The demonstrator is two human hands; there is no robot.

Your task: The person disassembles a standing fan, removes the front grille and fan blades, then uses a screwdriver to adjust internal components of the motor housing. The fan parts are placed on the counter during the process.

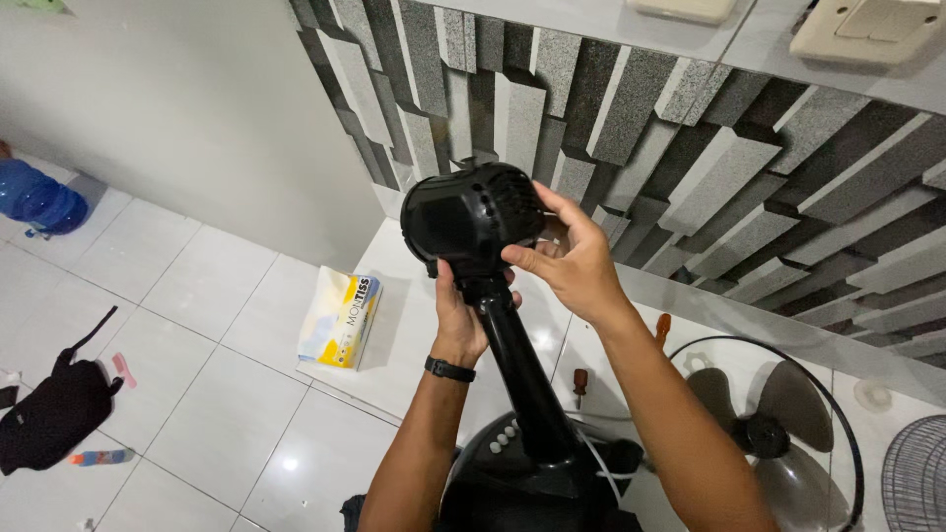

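Both hands up on a stripped fan's motor end.

Left hand [461, 313] wrapped tight around the black neck [512, 355] just under the motor housing [471, 219]; right hand [572, 258] cupping the housing's side, fingers curled behind. Glossy, vented, raised before the stone-pattern wall [690, 148]. Tissue pack [341, 317] left, fan blade and guard [778, 414] right, white tile floor [177, 296] beyond.

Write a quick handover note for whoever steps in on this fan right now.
Left hand grips the black fan's neck just under the motor housing. Right hand holds the housing's right side. Fan stands upright on its base.
Done: the blade and a grille are off, lying on the floor at right.
Left: housing is on the stand. Screwdrivers lie beside the base.
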